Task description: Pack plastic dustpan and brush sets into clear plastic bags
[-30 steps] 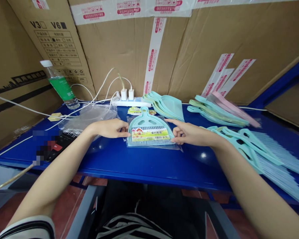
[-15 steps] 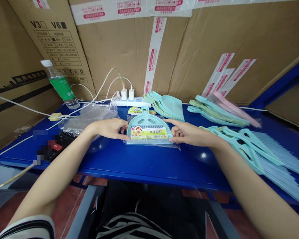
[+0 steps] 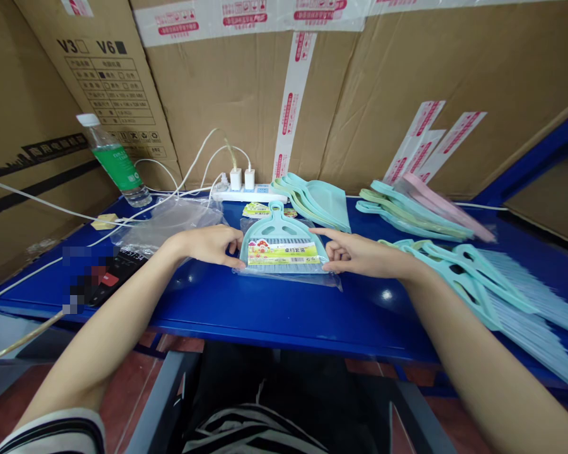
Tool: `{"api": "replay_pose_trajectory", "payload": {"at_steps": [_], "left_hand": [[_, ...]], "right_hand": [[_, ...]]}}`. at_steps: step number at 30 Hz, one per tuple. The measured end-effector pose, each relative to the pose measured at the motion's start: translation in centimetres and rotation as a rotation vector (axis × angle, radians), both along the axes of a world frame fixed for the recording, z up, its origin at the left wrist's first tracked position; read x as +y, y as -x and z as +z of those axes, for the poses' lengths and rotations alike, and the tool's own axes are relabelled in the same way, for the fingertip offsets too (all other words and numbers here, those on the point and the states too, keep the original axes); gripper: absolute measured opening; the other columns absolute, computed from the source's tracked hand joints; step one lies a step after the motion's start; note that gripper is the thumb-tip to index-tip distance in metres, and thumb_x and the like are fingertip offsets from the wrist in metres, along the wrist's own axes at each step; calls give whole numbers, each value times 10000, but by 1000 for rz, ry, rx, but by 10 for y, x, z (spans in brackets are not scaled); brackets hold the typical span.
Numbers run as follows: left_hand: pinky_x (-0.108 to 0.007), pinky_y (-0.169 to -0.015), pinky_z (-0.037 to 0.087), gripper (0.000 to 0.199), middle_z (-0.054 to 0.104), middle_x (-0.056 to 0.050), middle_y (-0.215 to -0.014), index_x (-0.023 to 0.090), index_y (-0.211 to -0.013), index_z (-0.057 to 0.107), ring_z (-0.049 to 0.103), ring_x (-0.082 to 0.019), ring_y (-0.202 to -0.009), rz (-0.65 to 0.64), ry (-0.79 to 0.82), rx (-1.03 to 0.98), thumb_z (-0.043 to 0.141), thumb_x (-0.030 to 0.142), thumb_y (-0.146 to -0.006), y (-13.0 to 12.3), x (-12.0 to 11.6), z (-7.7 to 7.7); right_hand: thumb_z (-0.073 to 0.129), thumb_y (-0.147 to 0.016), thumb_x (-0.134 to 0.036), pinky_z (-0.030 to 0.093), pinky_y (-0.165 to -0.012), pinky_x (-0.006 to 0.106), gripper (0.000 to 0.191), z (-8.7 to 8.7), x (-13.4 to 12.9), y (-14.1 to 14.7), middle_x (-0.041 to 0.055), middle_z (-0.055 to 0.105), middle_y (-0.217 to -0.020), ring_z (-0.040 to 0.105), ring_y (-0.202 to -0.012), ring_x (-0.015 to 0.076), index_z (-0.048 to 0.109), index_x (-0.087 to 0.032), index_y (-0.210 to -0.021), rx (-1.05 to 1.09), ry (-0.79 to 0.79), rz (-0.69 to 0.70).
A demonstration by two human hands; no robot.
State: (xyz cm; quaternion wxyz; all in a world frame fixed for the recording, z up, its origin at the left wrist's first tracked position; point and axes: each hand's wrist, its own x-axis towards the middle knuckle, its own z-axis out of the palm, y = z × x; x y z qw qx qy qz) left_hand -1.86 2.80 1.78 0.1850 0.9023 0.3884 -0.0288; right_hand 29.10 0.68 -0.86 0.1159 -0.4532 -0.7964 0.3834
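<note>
A light-blue dustpan and brush set point(image 3: 277, 228) lies in a clear plastic bag on the blue table, its handle pointing away from me. A yellow-green printed card point(image 3: 282, 252) rests over the bristles. At the set's left edge, my left hand point(image 3: 213, 244) pinches the bag's lower left corner between thumb and fingers. My right hand point(image 3: 353, 252) is at the opposite edge, thumb on the lower right side, index finger stretched along the pan's upper right edge, the other fingers curled.
Stacked dustpans point(image 3: 324, 202) stand behind, wrapped sets point(image 3: 416, 211) back right, brushes point(image 3: 473, 277) at right. At left are plastic bags point(image 3: 170, 217), a phone point(image 3: 116, 274) and a bottle point(image 3: 118, 164). A power strip point(image 3: 265, 193) with cables lies at the back.
The printed card now sits flatter and its print shows more clearly. The bag's front edge has shifted slightly toward me. Both hands have stayed nearly in place.
</note>
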Motion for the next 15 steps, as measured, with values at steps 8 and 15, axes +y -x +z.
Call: {"api": "replay_pose_trajectory", "payload": {"at_steps": [8, 15], "left_hand": [[-237, -620, 378, 327, 602, -5, -719, 163, -793, 585, 529, -130, -651, -11, -9, -16, 666, 476, -746, 3, 2, -3], [-235, -610, 375, 322, 598, -3, -718, 161, -793, 567, 516, -123, -629, -15, -11, -15, 669, 462, -736, 3, 2, -4]], "right_hand": [[642, -778, -348, 479, -603, 302, 862, 0, 0, -1, -32, 554, -714, 569, -627, 162, 255, -181, -1529, -12, 3, 14], [642, -762, -336, 490, -620, 320, 907, 6, -4, 1, -30, 551, -710, 582, -631, 172, 216, -152, -1541, -38, 41, -1]]}}
